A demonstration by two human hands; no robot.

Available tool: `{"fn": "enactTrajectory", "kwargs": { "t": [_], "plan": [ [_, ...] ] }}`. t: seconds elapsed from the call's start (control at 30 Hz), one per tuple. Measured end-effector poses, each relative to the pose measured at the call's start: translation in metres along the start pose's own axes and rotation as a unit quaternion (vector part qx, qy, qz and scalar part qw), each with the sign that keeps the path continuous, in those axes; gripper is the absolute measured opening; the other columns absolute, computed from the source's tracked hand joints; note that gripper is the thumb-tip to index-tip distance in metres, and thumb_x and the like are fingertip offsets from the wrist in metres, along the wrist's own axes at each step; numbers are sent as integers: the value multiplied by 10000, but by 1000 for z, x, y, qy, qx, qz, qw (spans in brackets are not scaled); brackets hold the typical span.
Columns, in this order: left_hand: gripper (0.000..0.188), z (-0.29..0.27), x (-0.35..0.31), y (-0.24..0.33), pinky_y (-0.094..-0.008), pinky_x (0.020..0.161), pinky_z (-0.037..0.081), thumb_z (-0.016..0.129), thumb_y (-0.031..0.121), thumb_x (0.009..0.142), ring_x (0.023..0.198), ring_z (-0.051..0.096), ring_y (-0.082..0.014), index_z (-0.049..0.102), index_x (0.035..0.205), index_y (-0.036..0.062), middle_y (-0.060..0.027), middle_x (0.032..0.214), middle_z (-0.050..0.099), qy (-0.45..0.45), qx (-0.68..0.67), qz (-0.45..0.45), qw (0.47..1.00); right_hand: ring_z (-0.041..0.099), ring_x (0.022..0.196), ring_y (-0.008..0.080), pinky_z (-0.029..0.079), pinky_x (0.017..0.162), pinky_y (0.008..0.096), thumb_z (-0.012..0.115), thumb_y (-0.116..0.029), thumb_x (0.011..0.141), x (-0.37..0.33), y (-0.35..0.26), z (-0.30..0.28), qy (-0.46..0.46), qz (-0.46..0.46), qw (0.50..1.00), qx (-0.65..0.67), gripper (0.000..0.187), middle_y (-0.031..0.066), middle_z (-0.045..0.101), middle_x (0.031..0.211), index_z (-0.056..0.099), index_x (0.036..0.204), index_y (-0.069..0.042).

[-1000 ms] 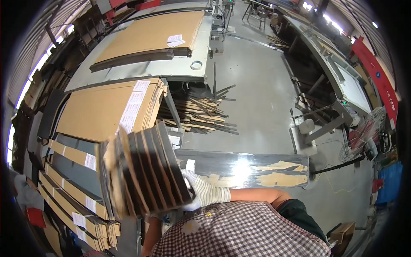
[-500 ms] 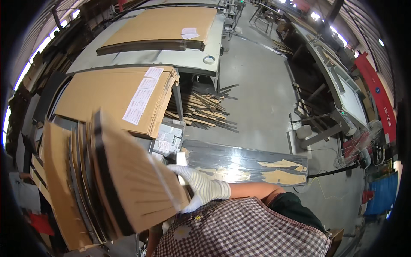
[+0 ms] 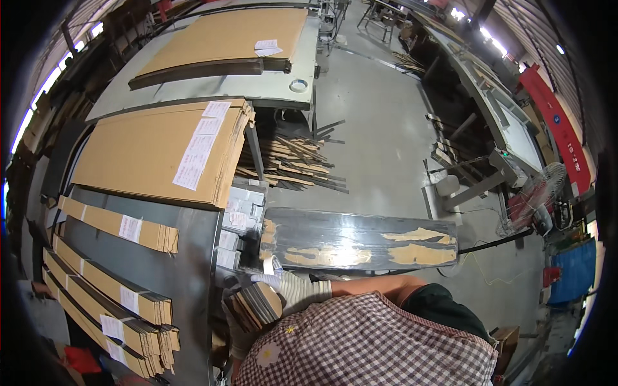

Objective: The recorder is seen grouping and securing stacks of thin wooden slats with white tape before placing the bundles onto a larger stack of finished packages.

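Against the checked apron [image 3: 367,341] at the body's front, a compact bundle of strips [image 3: 257,307], dark and tan layers side by side, is held with its end face turned up toward the eye; its long axis therefore seems to run steeply downward, foreshortened, the far end out of sight, while the layer lines on that face slant from upper left to lower right; the right hand [image 3: 299,291], in a striped glove, is curled over the far right side and grips it; the left hand [image 3: 239,334] lies along the left side, its fingers hidden, so I cannot tell how closed it is; the bundle looks stiff and fairly weighty for its bulk, with layers that may slide on each other, so a hold squeezing the stack from both flanks should suit better than pinching one layer; just beyond the right glove is a roll of tape [image 3: 272,265]; past it stretches a dark bench [image 3: 335,225] with bare tan patches; leftward, a grey table [image 3: 196,257] bears strapped bundles [image 3: 106,280]; beyond these come a cardboard stack [image 3: 141,148], loose strips [image 3: 290,161] heaped low down and a pale table [image 3: 283,87]
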State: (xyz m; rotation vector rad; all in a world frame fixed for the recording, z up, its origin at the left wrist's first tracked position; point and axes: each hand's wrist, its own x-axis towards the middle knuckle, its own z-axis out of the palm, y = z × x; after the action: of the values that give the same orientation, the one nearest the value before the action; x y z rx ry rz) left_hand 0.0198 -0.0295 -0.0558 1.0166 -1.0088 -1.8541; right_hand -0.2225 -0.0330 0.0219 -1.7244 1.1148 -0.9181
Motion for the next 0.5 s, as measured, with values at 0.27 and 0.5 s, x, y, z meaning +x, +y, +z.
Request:
{"fn": "enactTrajectory", "kwargs": {
  "t": [0.27, 0.5],
  "plan": [
    [474, 24, 6, -23, -437, 1026, 445, 413, 371, 1037, 1165, 558, -260, 365, 1413, 86, -98, 1303, 535, 44, 90, 104, 990, 491, 1177, 446, 378, 1034, 489, 880, -218, 449, -6, 16, 3, -48, 46, 996, -56, 1107, 243, 516, 1210, 382, 1430, -89],
    [504, 35, -4, -4, -451, 1025, 451, 402, 469, 1027, 1174, 549, -253, 398, 1385, 115, -111, 1291, 543, 59, -284, -46, 956, 462, 1247, 430, 332, 1094, 496, 823, -192, 496, 2, 10, -8, -91, 97, 988, -81, 962, 254, 497, 1318, 468, 1386, -104]
  ]
}}
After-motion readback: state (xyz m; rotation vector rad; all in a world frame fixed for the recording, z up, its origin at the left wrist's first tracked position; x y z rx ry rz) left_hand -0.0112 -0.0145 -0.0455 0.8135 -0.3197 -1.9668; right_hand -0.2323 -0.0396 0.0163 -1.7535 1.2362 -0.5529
